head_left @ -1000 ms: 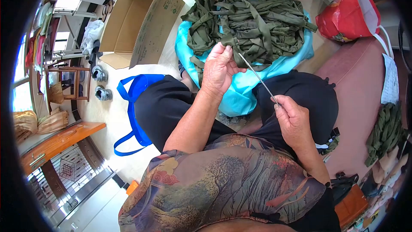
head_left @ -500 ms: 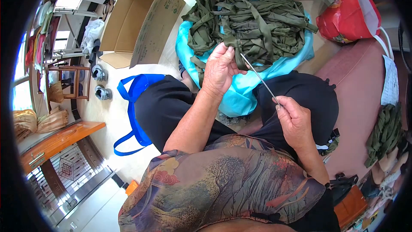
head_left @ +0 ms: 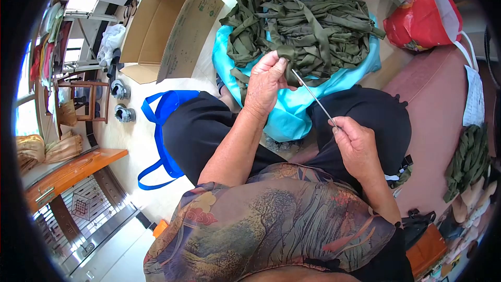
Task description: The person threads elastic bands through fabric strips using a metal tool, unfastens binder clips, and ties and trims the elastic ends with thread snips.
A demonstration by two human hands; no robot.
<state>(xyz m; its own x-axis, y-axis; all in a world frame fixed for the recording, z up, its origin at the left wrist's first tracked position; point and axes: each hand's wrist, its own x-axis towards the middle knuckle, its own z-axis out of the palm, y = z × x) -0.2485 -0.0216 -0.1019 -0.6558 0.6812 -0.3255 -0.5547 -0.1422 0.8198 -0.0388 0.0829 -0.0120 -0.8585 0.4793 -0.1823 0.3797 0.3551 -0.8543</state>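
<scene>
My left hand (head_left: 267,84) pinches the end of a dark green fabric strip (head_left: 286,53) between thumb and fingers. In my right hand (head_left: 357,147) is a thin metal rod (head_left: 316,98), held near its lower end and slanting up to the left. The rod's far tip lies just beside my left fingers, close to the strip; I cannot tell whether it touches the cloth. Behind both hands a heap of green fabric strips (head_left: 342,31) fills a light blue plastic bag (head_left: 287,120) in front of my knees.
An open cardboard box (head_left: 180,36) stands at the back left. A blue tote bag (head_left: 166,151) lies by my left leg. To the right are a red bag (head_left: 422,18), a pinkish seat (head_left: 436,99) and another bundle of green strips (head_left: 467,164).
My right hand and the rod have shifted slightly to the left. More of the green strip's end now stands up above my left thumb. The left hand has barely moved.
</scene>
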